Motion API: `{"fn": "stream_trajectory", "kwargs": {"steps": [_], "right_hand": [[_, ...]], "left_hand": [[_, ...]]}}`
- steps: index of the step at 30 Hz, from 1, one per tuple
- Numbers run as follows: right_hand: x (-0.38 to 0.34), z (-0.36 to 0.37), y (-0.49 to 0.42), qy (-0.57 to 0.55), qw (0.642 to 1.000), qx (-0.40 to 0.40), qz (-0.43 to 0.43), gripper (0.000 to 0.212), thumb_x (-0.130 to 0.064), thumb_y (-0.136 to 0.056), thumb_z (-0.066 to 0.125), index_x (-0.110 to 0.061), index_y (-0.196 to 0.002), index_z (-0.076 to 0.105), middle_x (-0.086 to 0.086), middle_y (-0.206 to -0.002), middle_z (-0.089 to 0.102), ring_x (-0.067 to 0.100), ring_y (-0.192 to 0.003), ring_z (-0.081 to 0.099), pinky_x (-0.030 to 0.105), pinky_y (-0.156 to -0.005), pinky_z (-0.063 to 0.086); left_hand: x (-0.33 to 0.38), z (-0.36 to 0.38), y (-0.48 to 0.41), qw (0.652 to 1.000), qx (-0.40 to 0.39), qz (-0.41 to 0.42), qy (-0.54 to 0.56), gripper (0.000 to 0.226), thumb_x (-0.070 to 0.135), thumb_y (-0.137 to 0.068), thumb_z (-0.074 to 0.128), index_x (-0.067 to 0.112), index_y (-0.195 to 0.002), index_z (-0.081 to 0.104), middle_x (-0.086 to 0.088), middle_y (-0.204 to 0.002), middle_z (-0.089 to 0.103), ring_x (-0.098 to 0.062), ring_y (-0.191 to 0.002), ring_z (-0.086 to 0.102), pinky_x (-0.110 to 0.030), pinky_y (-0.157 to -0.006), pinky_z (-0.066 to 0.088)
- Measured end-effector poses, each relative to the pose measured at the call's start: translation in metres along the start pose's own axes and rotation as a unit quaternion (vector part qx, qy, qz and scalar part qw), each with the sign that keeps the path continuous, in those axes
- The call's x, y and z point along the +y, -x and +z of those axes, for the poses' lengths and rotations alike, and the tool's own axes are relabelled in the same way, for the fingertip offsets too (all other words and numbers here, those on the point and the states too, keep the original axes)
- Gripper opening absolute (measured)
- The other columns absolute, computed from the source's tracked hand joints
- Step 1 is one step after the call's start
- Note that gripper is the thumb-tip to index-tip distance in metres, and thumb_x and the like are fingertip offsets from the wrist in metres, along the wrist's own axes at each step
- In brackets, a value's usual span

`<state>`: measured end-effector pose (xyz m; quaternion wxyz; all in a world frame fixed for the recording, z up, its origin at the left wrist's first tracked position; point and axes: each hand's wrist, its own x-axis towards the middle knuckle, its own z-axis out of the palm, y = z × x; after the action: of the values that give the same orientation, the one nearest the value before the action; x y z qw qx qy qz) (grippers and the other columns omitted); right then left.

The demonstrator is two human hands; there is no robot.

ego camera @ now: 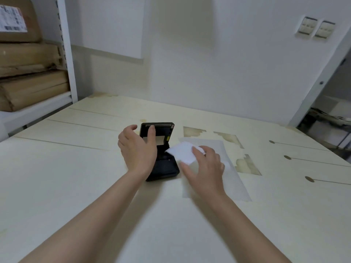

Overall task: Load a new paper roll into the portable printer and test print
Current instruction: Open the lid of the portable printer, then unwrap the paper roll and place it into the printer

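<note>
step in hand: loading, roll not yet seated. printer (165,168) sits abt mid-worktop (76,168), in the far half, w/ lid (163,130) swung up and standing nearly upright at its far side. paper bay is mostly hidden behind left hand (136,150), so can't tell if it is empty. left hand hovers at the printer's left side, fingers (131,128) loosely spread and gripping nothing. the thumb lies across the front of the lid, contact unclear. right hand (207,166) is just right of the printer, fingers curled over the white paper roll (182,152) and holding it. the roll's leading corner reaches over the printer's right edge, abt level w/ the bay. image is soft, so can't tell rolled part from loose end. a thin pale sheet (233,185) lies flat on the worktop under the right hand. judgement: next move needs the roll brought left and down into the bay, loose end fed toward the lid's tear bar, lid steadied by the left hand and then pressed closed. test print not started. risk: paper end trapped or skewed when the lid closes.
</note>
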<state>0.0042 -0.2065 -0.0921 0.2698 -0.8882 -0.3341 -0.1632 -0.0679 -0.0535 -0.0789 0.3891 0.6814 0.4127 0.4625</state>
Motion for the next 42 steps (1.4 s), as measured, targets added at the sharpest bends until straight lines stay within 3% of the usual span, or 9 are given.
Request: {"fn": "stream_trajectory", "kwargs": {"steps": [4, 7, 12, 17, 20, 23, 28, 35, 42], "right_hand": [[0.057, -0.023, -0.011, 0.097, 0.972, 0.104, 0.186, 0.060, -0.045, -0.088, 0.061, -0.012, -0.137, 0.049, 0.009, -0.147, 0.039, 0.034, -0.124, 0.040, 0.043, -0.097, 0.031], [0.107, -0.037, -0.009, 0.128, 0.939, 0.025, 0.320, 0.061, -0.047, -0.092, 0.052, -0.006, -0.137, 0.044, 0.012, -0.146, 0.036, 0.034, -0.127, 0.035, 0.043, -0.100, 0.031], [0.148, -0.044, 0.010, 0.156, 0.921, -0.102, 0.341, 0.058, -0.055, -0.095, 0.040, -0.014, -0.134, 0.049, 0.011, -0.147, 0.039, 0.033, -0.131, 0.031, 0.042, -0.105, 0.028], [0.157, -0.056, 0.020, 0.112, 0.953, -0.042, 0.277, 0.049, -0.050, -0.096, 0.046, -0.026, -0.139, 0.050, 0.005, -0.155, 0.032, 0.030, -0.137, 0.025, 0.042, -0.107, 0.023], [0.157, -0.067, 0.021, 0.023, 0.978, -0.031, 0.205, 0.023, -0.026, -0.096, 0.055, -0.031, -0.116, 0.065, -0.006, -0.141, 0.050, 0.024, -0.131, 0.033, 0.032, -0.095, 0.025], [0.154, -0.072, 0.027, 0.014, 0.980, -0.131, 0.147, 0.039, -0.007, -0.090, 0.050, -0.034, -0.115, 0.062, -0.009, -0.143, 0.042, 0.020, -0.131, 0.029, 0.030, -0.095, 0.025], [0.150, -0.069, 0.028, 0.013, 0.991, -0.074, 0.110, 0.017, -0.025, -0.093, 0.060, -0.031, -0.104, 0.071, -0.012, -0.132, 0.055, 0.016, -0.128, 0.036, 0.028, -0.085, 0.020], [0.136, -0.065, 0.026, -0.057, 0.994, -0.074, 0.063, 0.018, -0.022, -0.094, 0.058, -0.026, -0.109, 0.066, -0.007, -0.129, 0.057, 0.018, -0.130, 0.036, 0.028, -0.087, 0.023], [0.135, -0.072, 0.025, -0.088, 0.994, -0.016, 0.060, 0.015, -0.017, -0.093, 0.061, -0.022, -0.095, 0.076, -0.004, -0.105, 0.069, 0.020, -0.104, 0.056, 0.029, -0.087, 0.042]], "left_hand": [[0.014, 0.019, 0.019, 0.985, 0.040, 0.153, -0.072, 0.054, 0.033, -0.085, 0.062, 0.003, -0.128, 0.048, -0.020, -0.140, 0.040, -0.038, -0.132, 0.034, -0.043, -0.114, 0.023], [0.026, 0.035, 0.044, 0.971, 0.020, 0.218, -0.094, 0.052, 0.025, -0.078, 0.068, 0.007, -0.124, 0.052, -0.020, -0.142, 0.037, -0.042, -0.133, 0.033, -0.052, -0.115, 0.024], [0.039, 0.065, 0.085, 0.891, -0.289, 0.315, -0.154, 0.038, 0.036, -0.086, 0.065, 0.028, -0.122, 0.060, 0.002, -0.130, 0.059, -0.022, -0.132, 0.045, -0.049, -0.121, 0.007], [0.029, 0.088, 0.119, 0.772, -0.461, 0.346, -0.270, 0.056, 0.057, -0.083, 0.063, 0.038, -0.135, 0.051, 0.006, -0.161, 0.025, -0.028, -0.152, 0.003, -0.054, -0.120, -0.004], [0.026, 0.091, 0.116, 0.787, -0.437, 0.347, -0.262, 0.029, 0.049, -0.089, 0.061, 0.034, -0.111, 0.067, 0.008, -0.160, 0.029, -0.027, -0.152, 0.005, -0.054, -0.120, 0.000], [0.026, 0.094, 0.107, 0.806, -0.419, 0.338, -0.247, 0.017, 0.042, -0.091, 0.061, 0.028, -0.096, 0.070, 0.010, -0.155, 0.040, -0.027, -0.150, 0.016, -0.052, -0.120, 0.006], [0.029, 0.093, 0.103, 0.830, -0.372, 0.332, -0.249, 0.019, 0.039, -0.093, 0.060, 0.027, -0.103, 0.071, 0.011, -0.142, 0.055, -0.025, -0.142, 0.035, -0.049, -0.118, 0.014], [0.046, 0.098, 0.119, 0.866, -0.307, 0.377, -0.120, 0.014, 0.036, -0.088, 0.068, 0.031, -0.096, 0.077, 0.008, -0.089, 0.076, -0.017, -0.084, 0.067, -0.037, -0.087, 0.046], [0.050, 0.100, 0.126, 0.859, -0.344, 0.346, -0.155, 0.025, 0.040, -0.087, 0.068, 0.029, -0.108, 0.074, 0.011, -0.094, 0.077, -0.014, -0.097, 0.066, -0.032, -0.092, 0.044]]}}
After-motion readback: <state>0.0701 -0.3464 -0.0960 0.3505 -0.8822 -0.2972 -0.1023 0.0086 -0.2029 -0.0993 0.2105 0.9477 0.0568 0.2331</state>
